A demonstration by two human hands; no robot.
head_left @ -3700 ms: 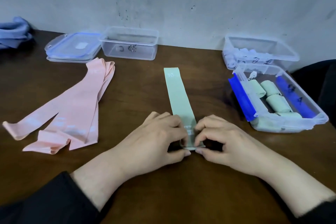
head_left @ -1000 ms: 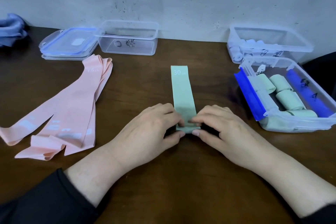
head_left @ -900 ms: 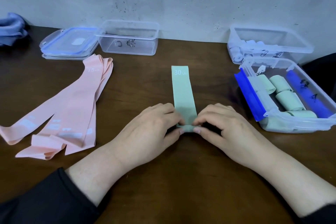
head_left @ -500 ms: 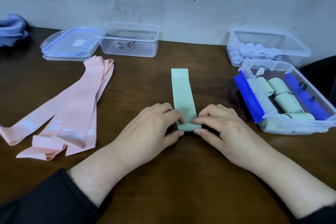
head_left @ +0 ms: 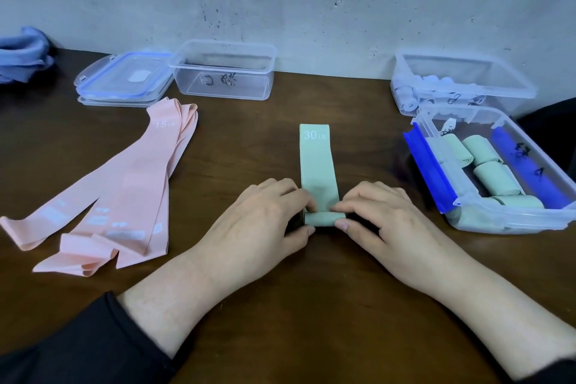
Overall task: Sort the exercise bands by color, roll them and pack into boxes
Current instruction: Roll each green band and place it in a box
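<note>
The green band (head_left: 317, 165), marked 30 LB, lies flat on the desk (head_left: 280, 305) in front of the person, its near end turned into a short roll (head_left: 324, 217). The left hand (head_left: 265, 218) pinches the roll from its left side and the right hand (head_left: 383, 221) from its right, fingertips on top and thumbs at the near edge, so both are clamped on that roll with most of the strip not yet wound. Just to the right, a clear box with blue clips (head_left: 511, 218) already holds several rolled green bands (head_left: 495, 174); judging by that, green is nearly done and this roll belongs there. Behind it, a second clear box (head_left: 461, 72) holds pale rolls, apparently light blue, though they are too small to be sure. Well to the left, a loose pile of pink bands (head_left: 124, 196), one marked 15 LB, lies unrolled, and the empty clear box (head_left: 224, 72) at the wall, with its lid (head_left: 124, 78) beside it, probably waits for them. A blue bundle (head_left: 21, 53) sits at the far left edge; whether it is bands I cannot tell.
</note>
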